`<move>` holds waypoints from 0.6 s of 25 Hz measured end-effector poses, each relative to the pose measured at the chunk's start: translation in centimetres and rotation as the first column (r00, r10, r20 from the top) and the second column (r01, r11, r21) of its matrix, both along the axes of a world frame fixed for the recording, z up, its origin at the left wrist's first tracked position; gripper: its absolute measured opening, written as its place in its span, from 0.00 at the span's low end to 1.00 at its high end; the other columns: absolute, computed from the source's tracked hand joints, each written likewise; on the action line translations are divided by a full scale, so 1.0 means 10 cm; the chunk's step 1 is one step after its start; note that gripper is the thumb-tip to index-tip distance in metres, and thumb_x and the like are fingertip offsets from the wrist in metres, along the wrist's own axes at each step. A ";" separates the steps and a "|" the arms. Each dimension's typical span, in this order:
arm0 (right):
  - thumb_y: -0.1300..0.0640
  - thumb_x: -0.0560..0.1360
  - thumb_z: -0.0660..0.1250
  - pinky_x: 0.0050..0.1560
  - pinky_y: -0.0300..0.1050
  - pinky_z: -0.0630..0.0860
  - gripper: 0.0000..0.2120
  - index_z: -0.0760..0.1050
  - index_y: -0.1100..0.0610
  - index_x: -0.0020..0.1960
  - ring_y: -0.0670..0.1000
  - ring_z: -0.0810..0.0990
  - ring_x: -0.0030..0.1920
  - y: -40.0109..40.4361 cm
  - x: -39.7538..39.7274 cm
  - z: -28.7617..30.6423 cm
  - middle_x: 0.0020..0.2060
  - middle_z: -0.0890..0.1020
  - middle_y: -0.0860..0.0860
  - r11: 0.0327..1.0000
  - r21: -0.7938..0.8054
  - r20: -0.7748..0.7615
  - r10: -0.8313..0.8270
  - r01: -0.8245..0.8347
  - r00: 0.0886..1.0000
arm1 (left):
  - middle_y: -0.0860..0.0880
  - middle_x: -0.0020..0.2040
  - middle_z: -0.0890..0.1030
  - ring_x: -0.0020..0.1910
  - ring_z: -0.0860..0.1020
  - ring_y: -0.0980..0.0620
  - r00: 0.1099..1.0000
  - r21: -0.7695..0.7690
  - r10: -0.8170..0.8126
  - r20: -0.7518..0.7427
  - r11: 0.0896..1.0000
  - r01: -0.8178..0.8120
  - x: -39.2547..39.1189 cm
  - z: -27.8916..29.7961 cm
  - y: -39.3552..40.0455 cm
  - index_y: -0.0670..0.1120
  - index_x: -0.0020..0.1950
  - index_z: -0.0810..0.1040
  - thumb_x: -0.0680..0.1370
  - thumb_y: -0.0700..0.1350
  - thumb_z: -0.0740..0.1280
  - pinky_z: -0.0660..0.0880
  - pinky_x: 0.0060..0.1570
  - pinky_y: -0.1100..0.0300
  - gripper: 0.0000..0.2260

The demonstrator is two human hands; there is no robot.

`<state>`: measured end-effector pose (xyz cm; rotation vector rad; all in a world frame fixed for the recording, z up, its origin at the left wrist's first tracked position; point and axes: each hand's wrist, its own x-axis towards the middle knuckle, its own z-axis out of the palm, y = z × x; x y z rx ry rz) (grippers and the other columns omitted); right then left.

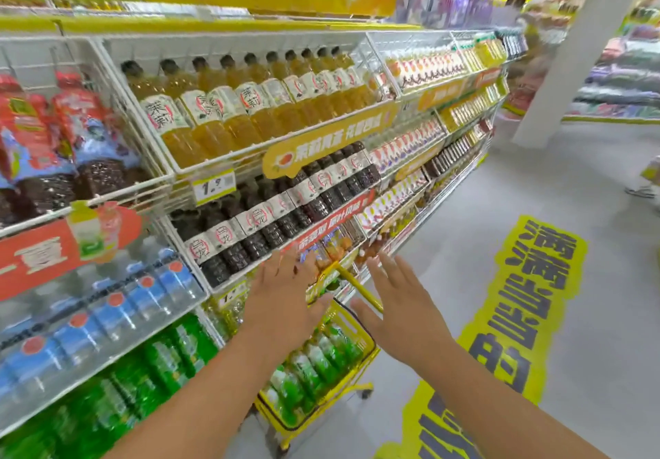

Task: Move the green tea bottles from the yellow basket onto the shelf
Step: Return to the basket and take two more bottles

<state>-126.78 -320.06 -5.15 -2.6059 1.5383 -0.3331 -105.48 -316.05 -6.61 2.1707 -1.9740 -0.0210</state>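
- At the left edge, the shelf (107, 355) holds red-packed goods up top, blue-labelled water bottles (107, 316) lower, and green bottles (118, 398) at lower left.
- Left of centre, amber tea bottles (228, 108) fill a wire rack, with dark tea bottles (271, 216) in the rack below.
- The left hand (285, 294), at lower centre, is held flat with fingers straight and slightly apart, holding nothing.
- Beneath both hands, the yellow basket (364, 355) holds the green tea bottles (314, 362), lying packed together.
- The right hand (400, 308), just right of centre, has fingers spread, empty.
- At lower right, a yellow floor sticker (528, 301) lies on grey floor.
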 end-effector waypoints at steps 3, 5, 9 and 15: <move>0.28 0.73 0.38 0.81 0.49 0.44 0.45 0.51 0.51 0.83 0.54 0.45 0.82 -0.62 0.09 -0.18 0.82 0.49 0.49 0.995 0.015 0.002 0.095 -0.095 0.996 | 0.48 0.84 0.43 0.83 0.44 0.43 0.997 0.027 0.082 -0.006 0.996 -0.082 0.02 -0.20 -0.41 0.56 0.84 0.45 0.81 0.68 0.50 0.48 0.80 0.44 0.35; 0.28 0.77 0.42 0.80 0.56 0.56 0.43 0.59 0.55 0.81 0.58 0.52 0.82 -1.11 0.13 -0.38 0.81 0.56 0.52 0.986 0.013 -0.032 0.166 -0.166 0.986 | 0.48 0.84 0.43 0.83 0.45 0.43 0.987 0.039 0.160 -0.003 0.986 -0.160 0.00 -0.37 -0.74 0.56 0.84 0.46 0.81 0.68 0.51 0.48 0.80 0.44 0.35; 0.32 0.78 0.48 0.76 0.59 0.64 0.40 0.66 0.58 0.78 0.60 0.60 0.79 -1.98 0.22 -0.69 0.78 0.66 0.57 0.946 0.044 -0.097 0.323 -0.320 0.941 | 0.47 0.84 0.44 0.83 0.46 0.42 0.934 0.076 0.354 -0.045 0.934 -0.350 -0.11 -0.68 -1.26 0.55 0.84 0.49 0.81 0.68 0.53 0.47 0.81 0.45 0.35; 0.31 0.78 0.45 0.79 0.60 0.58 0.40 0.58 0.54 0.81 0.58 0.50 0.82 -2.73 0.37 -1.48 0.82 0.54 0.54 0.844 0.200 -0.188 0.532 -0.498 0.826 | 0.42 0.84 0.54 0.81 0.56 0.39 0.794 0.191 0.606 -0.035 0.784 -0.590 -0.25 -1.28 -1.63 0.52 0.83 0.56 0.78 0.69 0.47 0.57 0.78 0.42 0.37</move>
